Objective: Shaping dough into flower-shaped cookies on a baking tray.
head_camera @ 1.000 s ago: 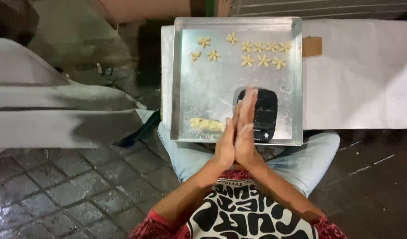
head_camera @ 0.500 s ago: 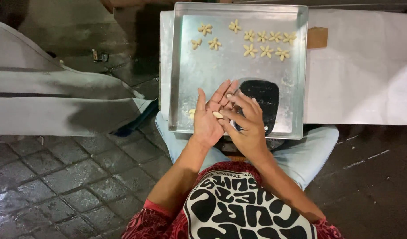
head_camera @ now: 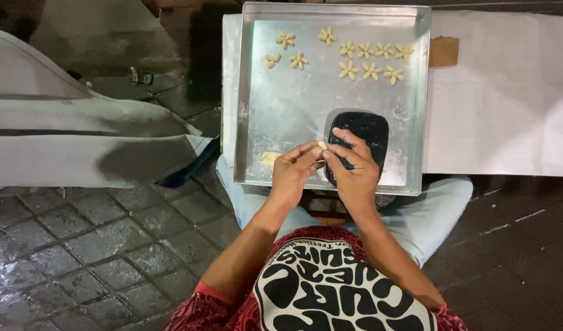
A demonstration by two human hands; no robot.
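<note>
My left hand (head_camera: 294,173) and my right hand (head_camera: 352,169) meet over the near edge of a square metal tray (head_camera: 410,122). Their fingertips pinch a small pale piece of dough (head_camera: 322,145) between them. A black oval pad (head_camera: 366,132) lies on the tray just beyond my right hand. A pale lump of dough (head_camera: 270,157) rests on the tray to the left of my left hand. Several flower-shaped dough pieces (head_camera: 361,59) sit in rows at the tray's far end.
The tray rests on my lap, partly over a white sheet (head_camera: 502,92) to the right. A small brown card (head_camera: 444,51) lies beside the tray. Grey and white cloth (head_camera: 79,135) lies to the left on a wet paved floor (head_camera: 79,251).
My palms were pressed flat together a second ago. They have parted, and the fingertips of both hands now hold a small dough piece. The camera view shifted slightly.
</note>
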